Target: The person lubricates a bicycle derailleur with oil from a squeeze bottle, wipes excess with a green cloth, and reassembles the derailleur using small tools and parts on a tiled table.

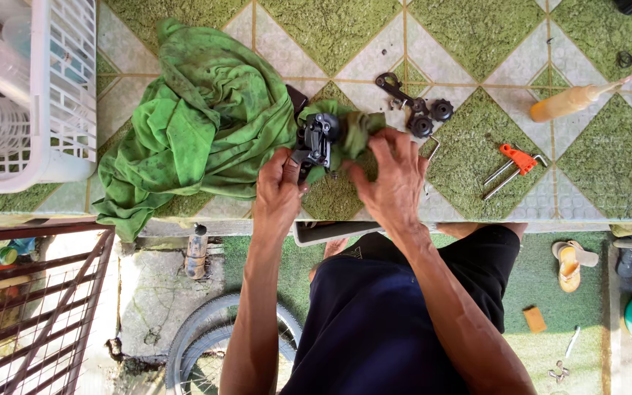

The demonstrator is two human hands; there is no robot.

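Head view: left hand (278, 192) pinches a black metal derailleur (317, 139); right hand (391, 175) presses crumpled green rag (206, 117) on it; toothed pulley wheels (430, 117) at two o'clock

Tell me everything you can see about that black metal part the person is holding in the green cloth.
The black metal part looks like a bicycle rear derailleur: a dark body of jointed pieces with silvery bolts, seemingly grimy. It sits just above the tiled tabletop, near its front edge. The left hand grips its lower end, while the right hand presses a fold of the stained green cloth against its right side. Its far side is hidden.
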